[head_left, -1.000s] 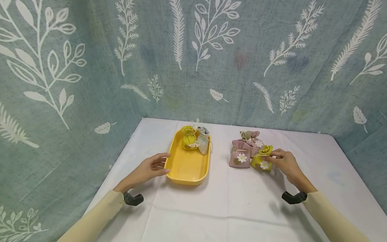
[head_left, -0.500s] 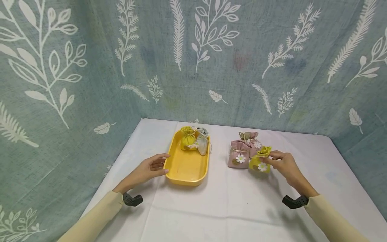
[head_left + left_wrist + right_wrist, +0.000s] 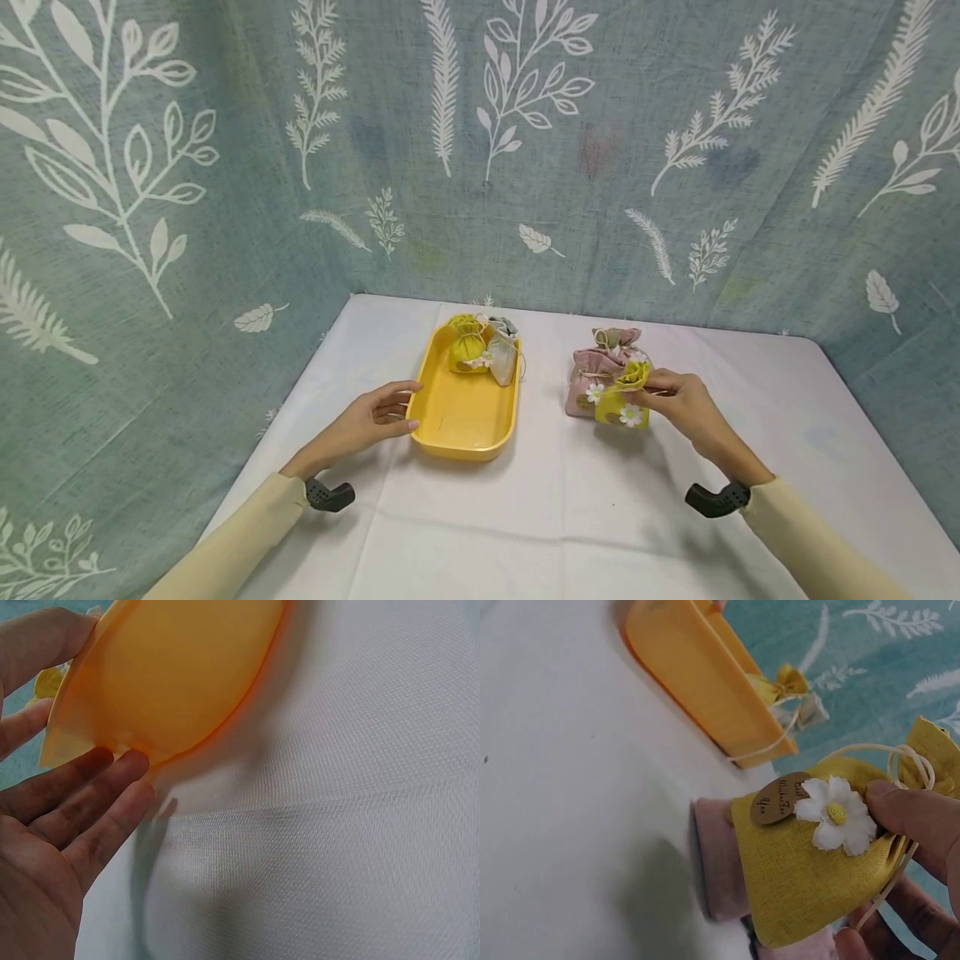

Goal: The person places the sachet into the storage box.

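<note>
My right hand (image 3: 686,408) pinches a yellow drawstring pouch (image 3: 622,408) by its gathered neck. In the right wrist view this yellow pouch (image 3: 810,862) shows a white flower, a brown oval tag and a cream cord. It hangs in front of a pink pouch (image 3: 579,400), partly covering it. Another pink pouch and an olive-topped one (image 3: 618,337) stand just behind. With relaxed fingers, my left hand (image 3: 375,414) touches the left side of a yellow tray (image 3: 450,454); in the left wrist view its fingertips rest against the tray's outer wall (image 3: 112,727).
At the tray's far end sit a yellow pouch (image 3: 467,342) and a pale grey one (image 3: 502,354), whose cord hangs over the right rim. A white cloth (image 3: 480,533) covers the table. Patterned teal fabric (image 3: 450,233) rises behind and at the sides.
My right hand has carried the yellow pouch leftward, from beside the pink pouches to in front of them. The left hand and the tray have stayed put.
</note>
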Demonstrator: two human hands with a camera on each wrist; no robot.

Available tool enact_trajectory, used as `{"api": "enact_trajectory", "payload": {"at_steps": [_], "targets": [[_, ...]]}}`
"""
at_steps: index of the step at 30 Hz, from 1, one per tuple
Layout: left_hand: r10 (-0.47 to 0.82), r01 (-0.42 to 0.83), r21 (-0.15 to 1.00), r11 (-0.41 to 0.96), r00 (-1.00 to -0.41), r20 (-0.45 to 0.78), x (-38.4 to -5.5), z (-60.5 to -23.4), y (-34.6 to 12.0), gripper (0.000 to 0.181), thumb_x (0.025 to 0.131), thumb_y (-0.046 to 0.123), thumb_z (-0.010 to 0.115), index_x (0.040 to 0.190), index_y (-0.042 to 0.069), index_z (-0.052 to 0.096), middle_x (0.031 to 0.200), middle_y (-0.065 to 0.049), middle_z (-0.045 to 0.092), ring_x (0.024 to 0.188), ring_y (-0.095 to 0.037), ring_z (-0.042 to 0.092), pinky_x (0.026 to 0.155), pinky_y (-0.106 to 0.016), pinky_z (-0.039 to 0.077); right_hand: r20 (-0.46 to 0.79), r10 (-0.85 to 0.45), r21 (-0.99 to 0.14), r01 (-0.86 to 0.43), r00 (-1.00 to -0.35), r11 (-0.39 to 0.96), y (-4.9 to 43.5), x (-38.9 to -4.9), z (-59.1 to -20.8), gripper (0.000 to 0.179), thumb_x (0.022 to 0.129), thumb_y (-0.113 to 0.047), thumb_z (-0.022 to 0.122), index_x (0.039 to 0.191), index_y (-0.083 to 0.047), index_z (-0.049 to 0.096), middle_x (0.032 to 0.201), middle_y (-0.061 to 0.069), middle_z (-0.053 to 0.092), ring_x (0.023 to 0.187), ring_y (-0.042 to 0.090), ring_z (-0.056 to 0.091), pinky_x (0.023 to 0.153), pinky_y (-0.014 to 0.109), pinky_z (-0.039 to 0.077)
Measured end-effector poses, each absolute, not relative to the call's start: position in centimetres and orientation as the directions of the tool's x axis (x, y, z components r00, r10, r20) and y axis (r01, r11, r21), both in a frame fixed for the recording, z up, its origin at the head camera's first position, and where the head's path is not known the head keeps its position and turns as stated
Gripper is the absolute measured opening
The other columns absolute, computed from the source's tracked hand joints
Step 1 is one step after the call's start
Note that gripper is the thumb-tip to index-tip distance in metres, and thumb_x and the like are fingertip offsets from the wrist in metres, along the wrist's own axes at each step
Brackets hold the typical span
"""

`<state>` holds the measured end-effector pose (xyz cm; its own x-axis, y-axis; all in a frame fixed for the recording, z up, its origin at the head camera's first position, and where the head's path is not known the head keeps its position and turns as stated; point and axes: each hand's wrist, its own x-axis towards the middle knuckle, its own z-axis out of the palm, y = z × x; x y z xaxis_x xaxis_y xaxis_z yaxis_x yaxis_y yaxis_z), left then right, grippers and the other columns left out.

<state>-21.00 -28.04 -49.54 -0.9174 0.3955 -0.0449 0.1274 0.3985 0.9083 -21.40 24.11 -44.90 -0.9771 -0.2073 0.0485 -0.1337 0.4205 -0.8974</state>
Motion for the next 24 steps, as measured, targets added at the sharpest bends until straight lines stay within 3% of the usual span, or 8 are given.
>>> {"api": "enact_trajectory", "payload": {"at_steps": [11,19,24], "targets": [[0.379,0.101,0.909,0.405,-0.923,-0.066,-20.8,-49.3,-28.0,0.071,0.09,0.038,0.082,0.152,0.024,0.05,0.147,-0.011,0.055,0.126,-0.029,0.059,0.108,-0.048,0.048,0.045,-0.249,-0.914,-0.14,-0.968,0.381,21.4,-22.0,-44.2,0.03,0.093,-0.021,0.08,0.119,-0.006,0.078,0.125,0.013,0.069,0.109,0.02,0.065,0.087,0.028,0.057],[0.393,0.12,0.909,0.399,-0.918,-0.051,-20.8,-49.6,-28.0,0.071,0.092,0.034,0.08,0.153,0.021,0.047,0.148,-0.016,0.053,0.127,-0.033,0.058,0.107,-0.048,0.049,0.07,-0.264,-0.904,-0.173,-0.962,0.39,19.1,-23.0,-44.0,0.029,0.089,-0.027,0.083,0.113,-0.011,0.081,0.116,0.004,0.076,0.111,0.015,0.061,0.088,0.025,0.054],[0.387,0.109,0.909,0.402,-0.92,-0.061,-20.8,-49.5,-28.0,0.071,0.092,0.035,0.08,0.153,0.022,0.048,0.148,-0.015,0.053,0.127,-0.032,0.058,0.107,-0.046,0.049,0.095,-0.272,-0.908,-0.195,-0.958,0.37,17.7,-23.2,-43.8,0.021,0.087,-0.024,0.085,0.103,-0.009,0.082,0.108,0.005,0.072,0.096,0.018,0.064,0.079,0.029,0.056]]}}
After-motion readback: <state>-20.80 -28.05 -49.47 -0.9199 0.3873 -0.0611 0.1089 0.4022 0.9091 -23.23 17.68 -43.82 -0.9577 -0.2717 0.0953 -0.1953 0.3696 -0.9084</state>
